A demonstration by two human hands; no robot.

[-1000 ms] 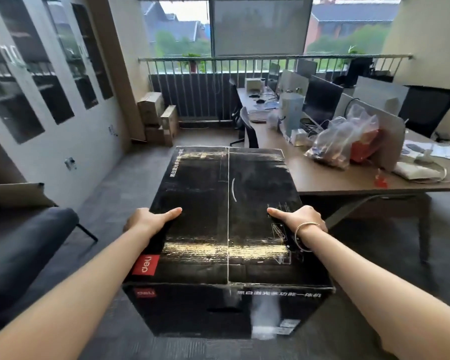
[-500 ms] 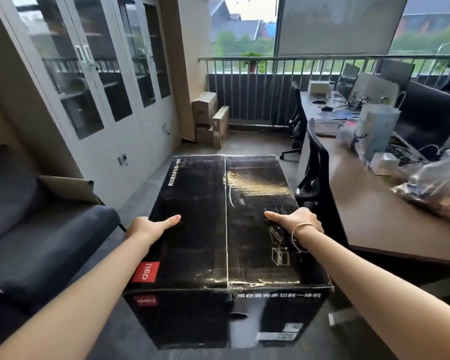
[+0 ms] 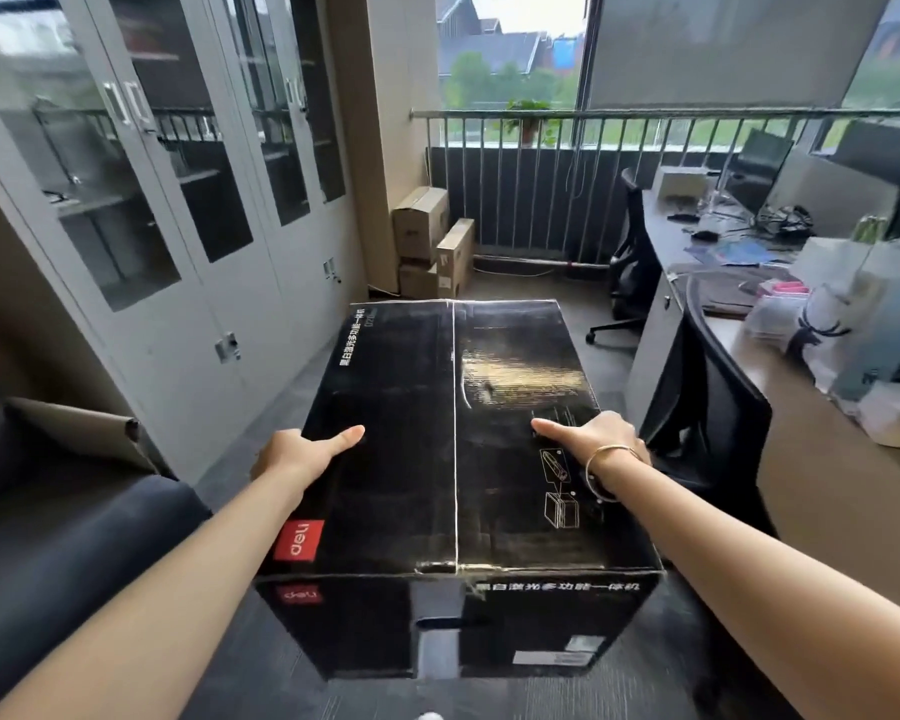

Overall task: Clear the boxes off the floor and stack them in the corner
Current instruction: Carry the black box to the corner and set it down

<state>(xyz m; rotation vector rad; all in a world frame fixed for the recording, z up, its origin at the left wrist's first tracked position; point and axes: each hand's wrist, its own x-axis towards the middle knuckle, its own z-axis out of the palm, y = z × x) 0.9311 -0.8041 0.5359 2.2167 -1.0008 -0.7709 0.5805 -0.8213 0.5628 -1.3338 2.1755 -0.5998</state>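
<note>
A large black printer box (image 3: 453, 407) with a red logo is held up in front of me, off the floor. My left hand (image 3: 297, 452) grips its left side, thumb lying on the top; the fingers are hidden down the side. My right hand (image 3: 598, 436), with a bangle on the wrist, grips the right side the same way. In the far corner by the pillar stand brown cardboard boxes (image 3: 427, 228), one on top of another, with a third (image 3: 455, 257) upright beside them.
Grey glass-door cabinets (image 3: 141, 210) line the left wall. A dark sofa (image 3: 48, 537) sits at near left. Black office chairs (image 3: 707, 423) and a long cluttered desk (image 3: 801, 433) run along the right. A railing (image 3: 645, 116) and window close the far end. Grey floor leads toward the corner.
The view has swung left and moved forward: the corner boxes and cabinets are nearer and more central, the desk has slid right. Both hands keep the same hold on the black box.
</note>
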